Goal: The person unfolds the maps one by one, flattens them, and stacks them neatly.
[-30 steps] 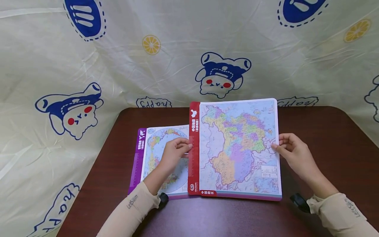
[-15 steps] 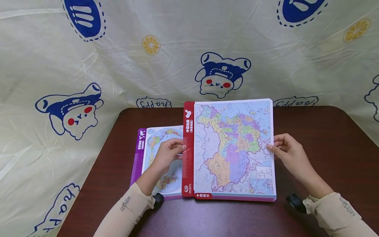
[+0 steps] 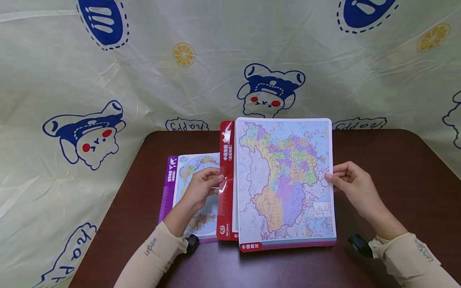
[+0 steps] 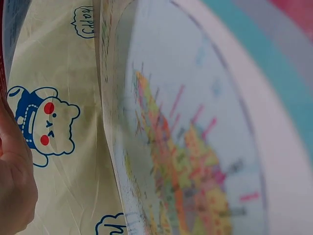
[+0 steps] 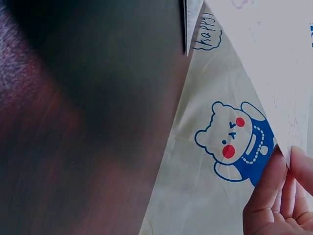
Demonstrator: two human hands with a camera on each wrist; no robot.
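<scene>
A map sheet (image 3: 284,180) printed with a colourful map of China is held up over the dark table. Along its left side shows a red-edged sheet (image 3: 226,200), partly covered by the map sheet. My left hand (image 3: 199,188) pinches the red edge between thumb and fingers. On the other side, my right hand (image 3: 354,182) pinches the map sheet's right edge; the right wrist view has this hand gripping a pale sheet (image 5: 279,73). Beneath and to the left lies a purple-edged world map (image 3: 201,162), overlapped by the red-edged sheet and my left forearm.
The dark wooden table (image 3: 288,268) has rounded far corners. Behind it hangs a pale curtain (image 3: 212,88) with cartoon bears and orange slices. Black straps (image 3: 360,245) sit at both wrists, by the beige sleeves (image 3: 407,260).
Both hands have shifted left with the sheets. The red-edged sheet now stands apart from the map sheet, whose lower edge has dropped towards me.
</scene>
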